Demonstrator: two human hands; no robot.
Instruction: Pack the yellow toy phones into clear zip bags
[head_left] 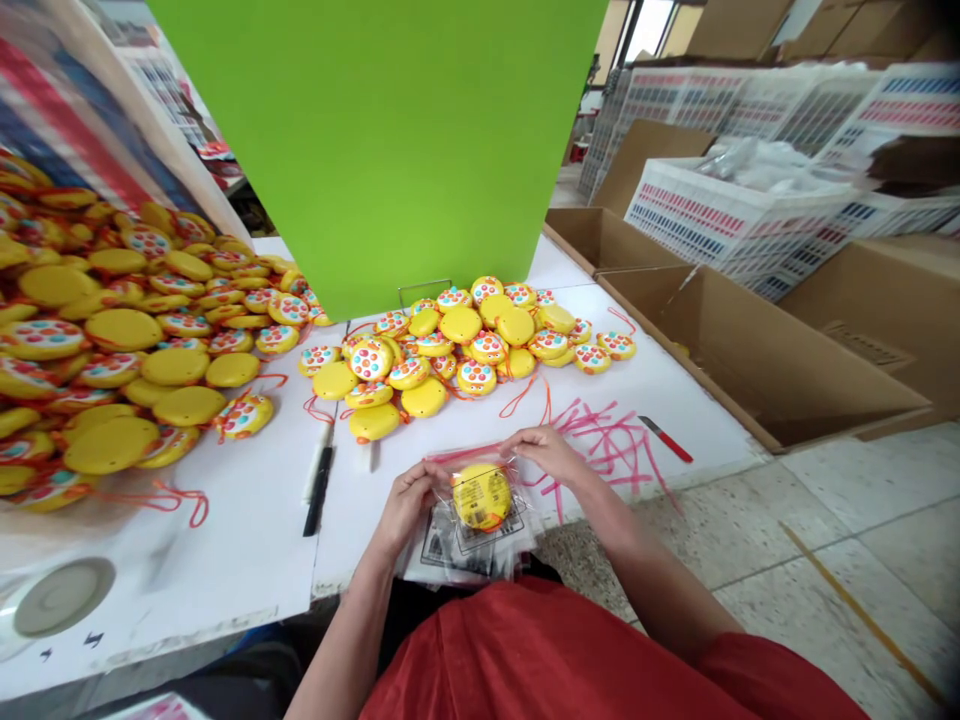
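A clear plastic bag (520, 508) with dark print lies at the table's near edge, a round yellow toy (481, 496) inside it. My left hand (410, 503) pinches the bag's upper left corner. At the upper right corner, the fingers of my right hand (549, 452) close on the same bag. More printed clear bags (435, 548) are stacked flat beneath it. Beyond my hands sits a pile of similar yellow toys (457, 325), some showing white faces with coloured dots and orange cords.
A larger heap of yellow toys (120, 350) covers the left side. Pink strips (600, 445) and a red-handled knife (666, 440) lie right; a black marker (319, 490) lies left. A green board (397, 150) stands behind. Open cartons (750, 350) and a white crate (720, 215) are at right.
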